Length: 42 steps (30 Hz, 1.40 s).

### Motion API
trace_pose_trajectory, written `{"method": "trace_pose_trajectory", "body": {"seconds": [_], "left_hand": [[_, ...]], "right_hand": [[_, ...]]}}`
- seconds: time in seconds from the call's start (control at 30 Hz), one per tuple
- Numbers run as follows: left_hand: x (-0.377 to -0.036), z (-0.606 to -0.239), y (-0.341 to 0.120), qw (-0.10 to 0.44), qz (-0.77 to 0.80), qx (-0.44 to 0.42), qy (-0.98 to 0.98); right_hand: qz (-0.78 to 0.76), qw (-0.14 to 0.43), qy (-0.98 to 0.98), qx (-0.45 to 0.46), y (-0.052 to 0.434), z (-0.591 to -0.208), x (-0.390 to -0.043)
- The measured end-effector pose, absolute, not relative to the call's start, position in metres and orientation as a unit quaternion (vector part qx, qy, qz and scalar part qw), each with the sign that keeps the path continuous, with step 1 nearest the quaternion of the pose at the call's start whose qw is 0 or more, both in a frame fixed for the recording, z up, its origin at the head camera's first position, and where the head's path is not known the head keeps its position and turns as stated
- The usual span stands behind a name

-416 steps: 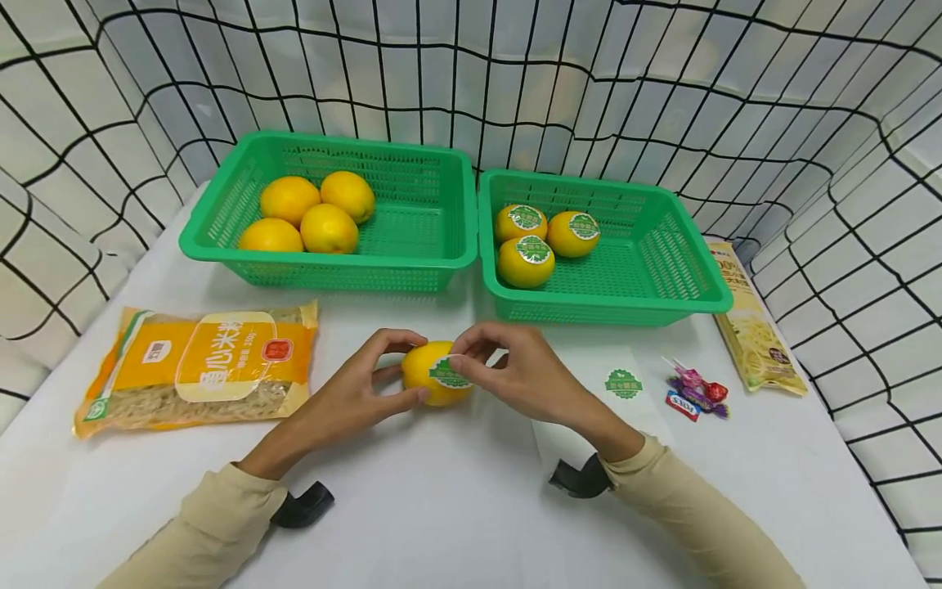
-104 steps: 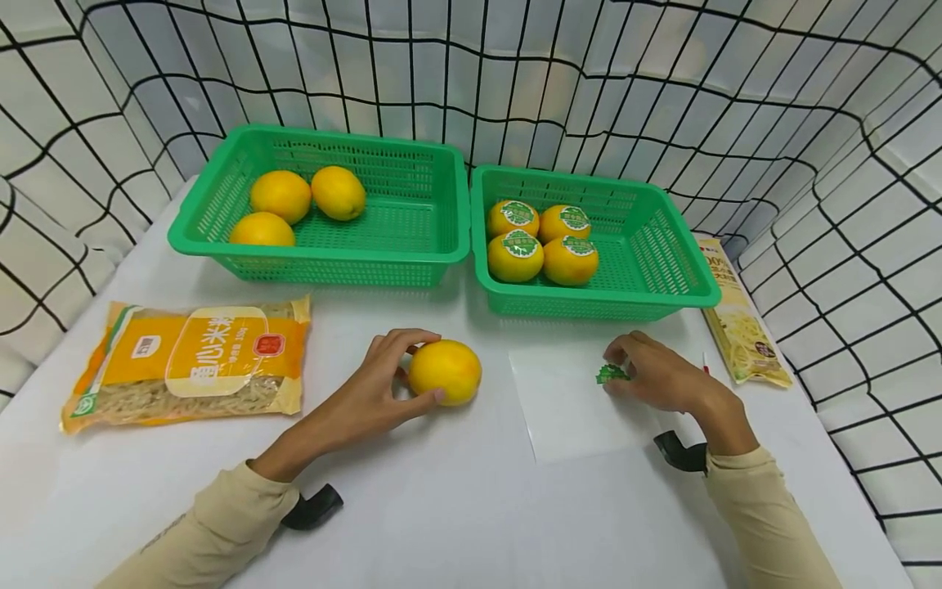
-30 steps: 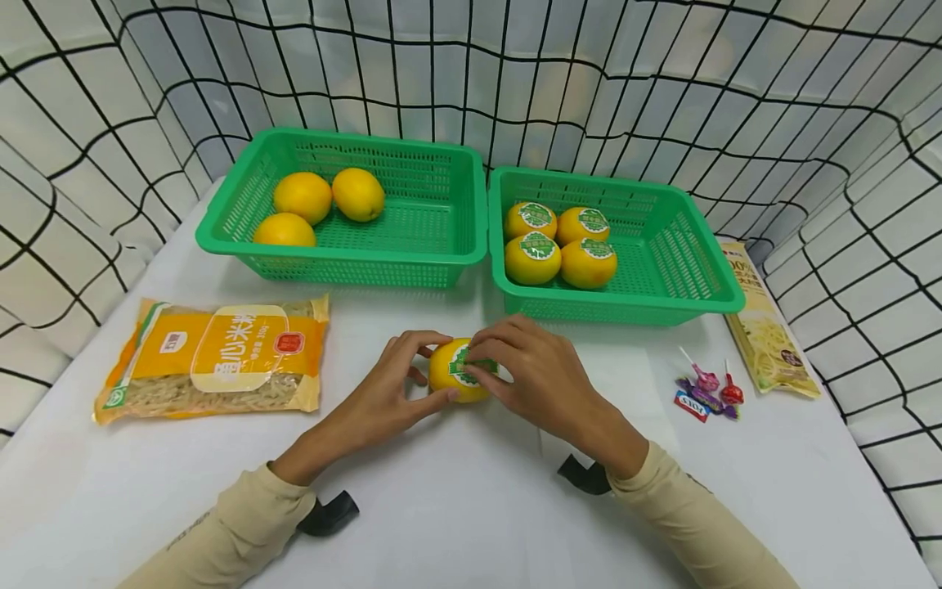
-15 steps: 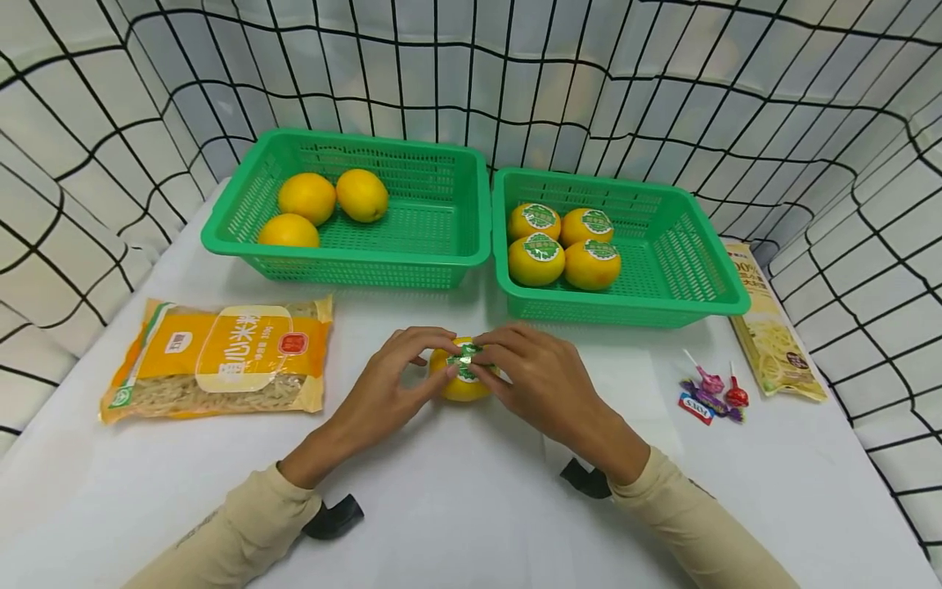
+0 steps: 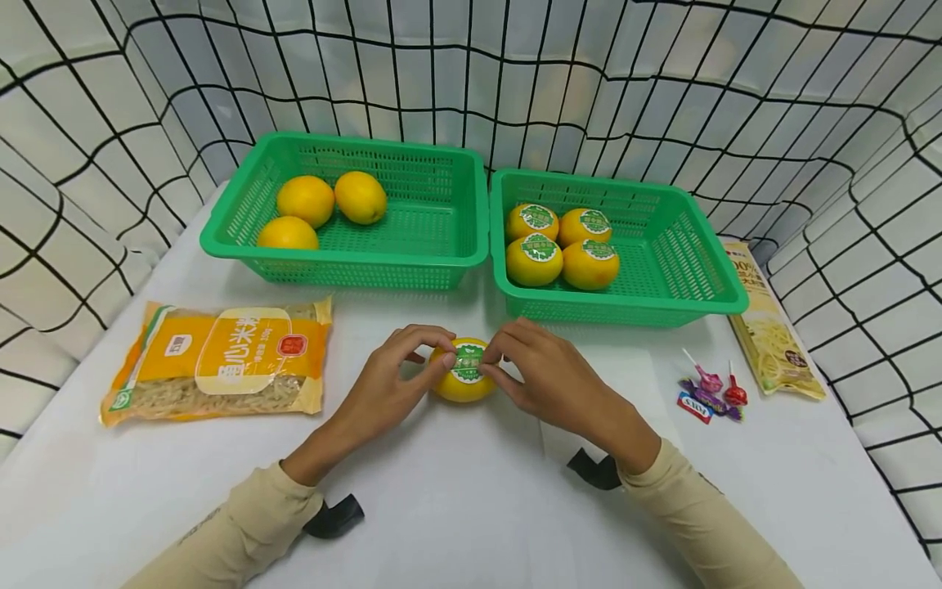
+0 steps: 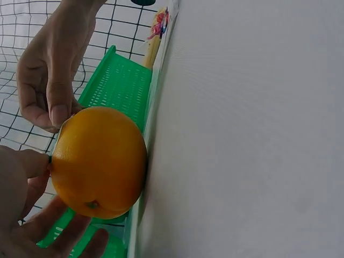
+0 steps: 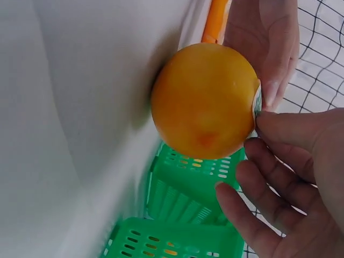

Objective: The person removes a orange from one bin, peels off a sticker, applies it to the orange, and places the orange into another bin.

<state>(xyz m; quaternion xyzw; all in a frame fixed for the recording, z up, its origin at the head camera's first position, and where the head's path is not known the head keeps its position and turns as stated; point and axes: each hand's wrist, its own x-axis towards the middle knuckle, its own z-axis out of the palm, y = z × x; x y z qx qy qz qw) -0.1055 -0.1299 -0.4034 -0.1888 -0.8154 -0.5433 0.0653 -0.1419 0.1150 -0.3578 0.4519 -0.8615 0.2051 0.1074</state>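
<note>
An orange [image 5: 462,391] sits on the white table between both hands, with an oval green-and-white sticker [image 5: 468,362] on its upper side. My left hand [image 5: 397,376] holds the fruit from the left, thumb and forefinger at the sticker's left edge. On the other side, my right hand [image 5: 548,376] has thumb and forefinger pinched together at the right edge of the sticker. In the right wrist view the sticker [image 7: 257,105] shows edge-on by the right thumb, and the other right fingers are loosely bent. The orange [image 6: 99,161] hides the sticker's face in the left wrist view.
The left green basket [image 5: 427,262] holds 3 plain oranges; the right green basket [image 5: 662,307] holds several with stickers. A yellow noodle bag [image 5: 228,360] lies left. White backing paper [image 5: 633,384], lollipops [image 5: 709,381] and a slim noodle pack [image 5: 773,327] lie right. Black netting surrounds the table.
Since the first frame, a stickered orange has joined the right basket and another has left the left basket. The right hand has brought a sticker from the paper; now its fingers have shifted slightly right.
</note>
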Motion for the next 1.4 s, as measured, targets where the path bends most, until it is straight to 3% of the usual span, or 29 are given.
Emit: {"method": "trace_pose_trajectory", "body": {"seconds": [0.37, 0.8, 1.1, 1.27, 1.4], "left_hand": [[-0.11, -0.402, -0.13, 0.04, -0.56, -0.164, -0.811], [-0.109, -0.4, -0.133, 0.005, -0.587, -0.135, -0.799], [-0.106, -0.403, -0.134, 0.003, -0.589, -0.129, -0.798], [-0.106, -0.404, -0.132, 0.003, -0.591, -0.132, -0.796], [-0.107, -0.404, -0.131, -0.004, -0.592, -0.126, -0.796]], "right_hand": [[0.401, -0.011, -0.824, 0.4, 0.115, -0.37, -0.161], [0.46, -0.065, -0.811, 0.356, 0.113, -0.379, -0.165], [0.537, -0.162, -0.761, 0.326, 0.114, -0.388, -0.17], [0.546, -0.169, -0.76, 0.309, 0.116, -0.394, -0.17], [0.509, -0.143, -0.792, 0.306, 0.115, -0.392, -0.166]]}}
